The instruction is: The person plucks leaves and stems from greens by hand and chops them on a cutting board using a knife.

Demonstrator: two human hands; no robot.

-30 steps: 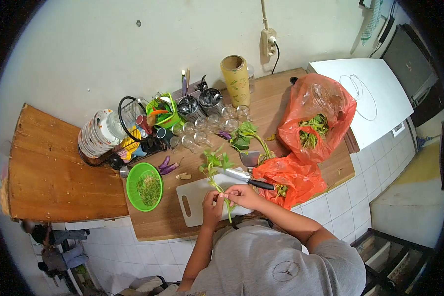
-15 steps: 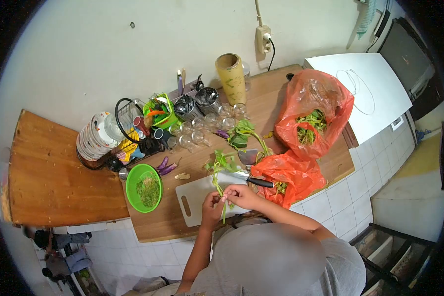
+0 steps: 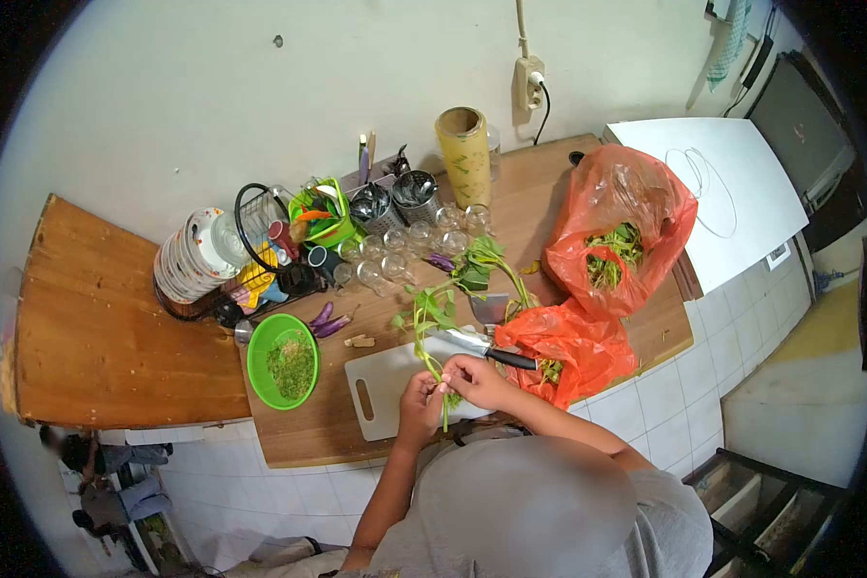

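Over the white cutting board (image 3: 385, 371), my left hand (image 3: 421, 403) and my right hand (image 3: 475, 379) meet with fingers pinched together on a green leafy stem (image 3: 422, 332). Its leaves point up and away from me, and its lower end hangs below my fingers. A knife with a black handle (image 3: 511, 358) lies just beyond my right hand, its blade over the board. More leafy stems (image 3: 482, 265) lie farther back on the table. Beside my right forearm is a small red plastic bag (image 3: 588, 342) with greens inside.
A green bowl (image 3: 284, 361) with chopped greens stands left, near purple eggplants (image 3: 329, 323). Glasses (image 3: 395, 265), cutlery holders (image 3: 416, 196) and a dish rack with plates (image 3: 197, 255) line the back. A large red bag (image 3: 626, 183) stands right. Two people (image 3: 111, 482) are at lower left.
The camera view has shifted slightly. Both hands remain together on the stem, with only small finger movement, and the leaves have shifted a little.
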